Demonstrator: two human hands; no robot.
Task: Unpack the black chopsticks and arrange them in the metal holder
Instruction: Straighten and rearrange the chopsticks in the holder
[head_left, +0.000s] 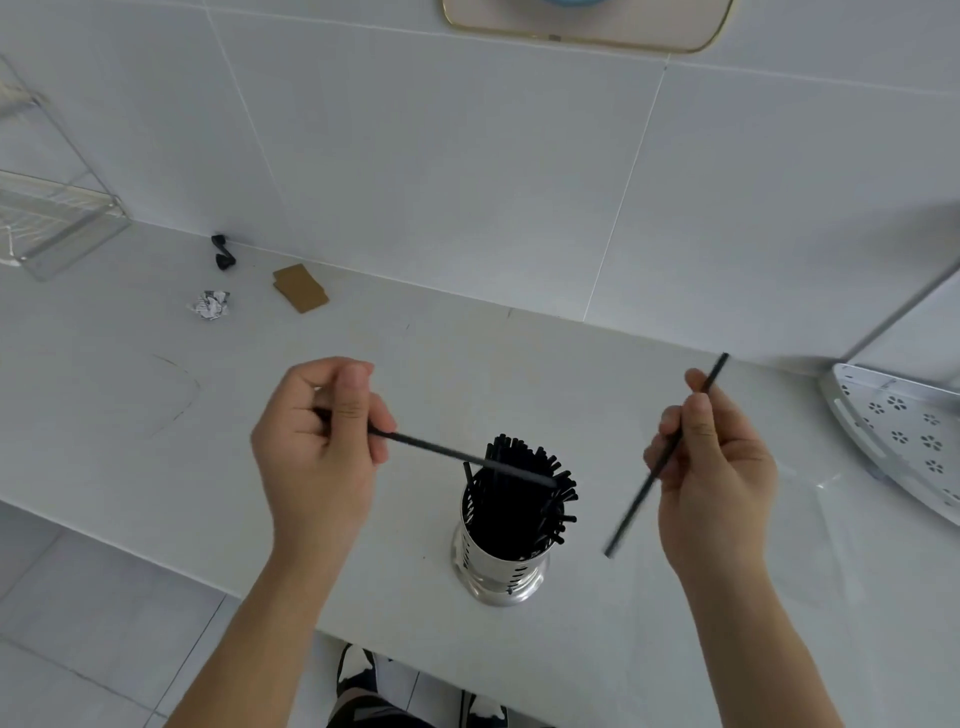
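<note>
Left hand (317, 441) pinched around one black chopstick (462, 457), tip over the full metal holder (501, 561). Right hand (711, 467) clasped around another chopstick (660, 467), tilted beside it.

The left hand (317, 441) is pinching one black chopstick (462, 457) so that it is lying nearly level, its far end reaching over the metal holder (501, 561). The right hand (711, 467) is gripping a second chopstick (636, 506) at a steep slant, upper end pointing away, lower end hanging above the table (597, 649) just right of the holder. The holder is standing upright near the table's front edge, crammed with a bundle of black chopsticks (524, 499) fanning outward. Far back by the tiled wall, a crumpled paper (210, 305), brown cards (300, 287) and a small black clip (223, 253) are lying. A perforated metal tray (898, 431) is sitting at the right edge.
</note>
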